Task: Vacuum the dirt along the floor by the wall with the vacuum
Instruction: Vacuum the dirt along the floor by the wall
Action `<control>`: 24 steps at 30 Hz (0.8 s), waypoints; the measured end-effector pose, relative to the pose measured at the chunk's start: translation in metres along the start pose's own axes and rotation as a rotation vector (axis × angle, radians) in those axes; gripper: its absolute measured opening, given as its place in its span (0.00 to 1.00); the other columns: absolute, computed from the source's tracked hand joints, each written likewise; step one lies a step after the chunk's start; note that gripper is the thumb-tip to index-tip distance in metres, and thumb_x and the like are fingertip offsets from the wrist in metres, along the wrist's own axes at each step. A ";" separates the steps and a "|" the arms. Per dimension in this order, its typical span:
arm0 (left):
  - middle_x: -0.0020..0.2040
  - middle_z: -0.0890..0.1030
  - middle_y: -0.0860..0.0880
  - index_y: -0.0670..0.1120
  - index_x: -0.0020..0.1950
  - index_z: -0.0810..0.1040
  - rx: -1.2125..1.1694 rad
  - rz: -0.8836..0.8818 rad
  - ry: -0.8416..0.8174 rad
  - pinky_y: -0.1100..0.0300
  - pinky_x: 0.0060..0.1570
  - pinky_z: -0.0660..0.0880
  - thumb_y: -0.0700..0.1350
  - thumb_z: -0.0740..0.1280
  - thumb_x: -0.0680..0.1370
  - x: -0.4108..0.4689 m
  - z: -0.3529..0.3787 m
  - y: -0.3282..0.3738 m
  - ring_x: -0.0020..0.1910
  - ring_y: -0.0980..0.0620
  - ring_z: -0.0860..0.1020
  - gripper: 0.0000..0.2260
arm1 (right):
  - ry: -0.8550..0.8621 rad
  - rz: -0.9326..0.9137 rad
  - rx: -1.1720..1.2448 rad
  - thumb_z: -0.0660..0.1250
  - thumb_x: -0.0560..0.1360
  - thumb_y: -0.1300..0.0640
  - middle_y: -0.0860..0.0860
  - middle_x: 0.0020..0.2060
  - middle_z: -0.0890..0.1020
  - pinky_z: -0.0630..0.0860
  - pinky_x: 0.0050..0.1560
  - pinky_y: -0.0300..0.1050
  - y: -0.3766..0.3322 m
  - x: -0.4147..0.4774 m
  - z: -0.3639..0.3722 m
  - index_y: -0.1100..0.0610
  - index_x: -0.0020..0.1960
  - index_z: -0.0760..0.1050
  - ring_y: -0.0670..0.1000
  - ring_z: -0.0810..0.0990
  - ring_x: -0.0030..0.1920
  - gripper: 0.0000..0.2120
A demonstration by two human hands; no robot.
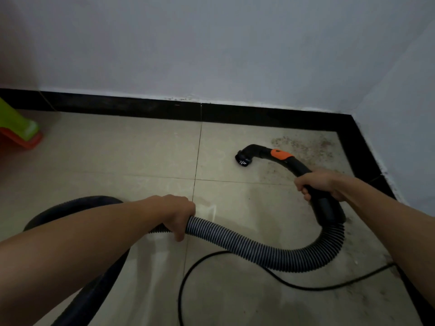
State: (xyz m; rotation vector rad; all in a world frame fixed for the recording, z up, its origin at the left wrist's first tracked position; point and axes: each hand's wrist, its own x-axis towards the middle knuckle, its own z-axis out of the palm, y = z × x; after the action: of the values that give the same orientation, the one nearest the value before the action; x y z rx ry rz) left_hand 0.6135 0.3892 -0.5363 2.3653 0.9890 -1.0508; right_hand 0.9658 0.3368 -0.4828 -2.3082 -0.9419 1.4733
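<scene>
Hose [247,245] in left hand [180,214], handle [298,165] in right [316,182]

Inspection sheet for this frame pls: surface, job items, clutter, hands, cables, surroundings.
Surface: beige tiled floor; dirt patch in the corner, fainter specks along the right skirting.
Job's things: brush nozzle low at the floor, left of the dirt patch, contact unclear; ribbed hose loops across the tiles.
Clutter: green and red plastic item at the left edge, cut off by the frame.
Grippers: left hand grips the ribbed hose; right hand grips the handle tube behind its orange collar.
Cables: black power cord lies curved on the floor, passing under the hose.
Surroundings: white wall, black skirting, corner at right.
</scene>
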 end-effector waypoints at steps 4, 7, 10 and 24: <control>0.44 0.78 0.50 0.49 0.50 0.76 -0.030 0.052 0.001 0.57 0.40 0.77 0.54 0.77 0.65 -0.001 -0.005 0.017 0.43 0.50 0.78 0.19 | -0.102 0.072 -0.067 0.65 0.69 0.67 0.54 0.23 0.73 0.75 0.28 0.41 0.000 -0.015 -0.013 0.59 0.28 0.70 0.50 0.73 0.21 0.12; 0.44 0.78 0.51 0.49 0.51 0.77 -0.005 0.073 0.009 0.57 0.40 0.76 0.54 0.77 0.65 -0.005 -0.008 0.024 0.42 0.50 0.78 0.20 | -0.011 0.024 -0.079 0.66 0.68 0.67 0.55 0.24 0.74 0.76 0.30 0.43 0.006 -0.017 -0.015 0.59 0.29 0.71 0.51 0.74 0.23 0.11; 0.45 0.78 0.51 0.49 0.53 0.78 -0.010 0.045 -0.019 0.58 0.40 0.75 0.55 0.77 0.65 -0.008 -0.006 0.024 0.43 0.50 0.78 0.20 | -0.064 0.029 -0.127 0.67 0.67 0.66 0.56 0.25 0.75 0.77 0.32 0.44 0.010 -0.018 -0.005 0.59 0.27 0.72 0.52 0.74 0.24 0.11; 0.52 0.80 0.48 0.47 0.58 0.78 -0.069 0.118 -0.117 0.58 0.41 0.76 0.56 0.76 0.66 0.002 -0.011 0.062 0.47 0.49 0.79 0.25 | -0.136 0.133 -0.292 0.67 0.66 0.67 0.57 0.24 0.74 0.75 0.32 0.44 0.034 -0.058 -0.049 0.60 0.25 0.72 0.53 0.73 0.22 0.12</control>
State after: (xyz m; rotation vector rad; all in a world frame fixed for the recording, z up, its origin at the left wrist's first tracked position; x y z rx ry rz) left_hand 0.6651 0.3537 -0.5276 2.2495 0.8197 -1.0791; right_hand 1.0052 0.2802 -0.4363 -2.5435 -1.1267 1.6619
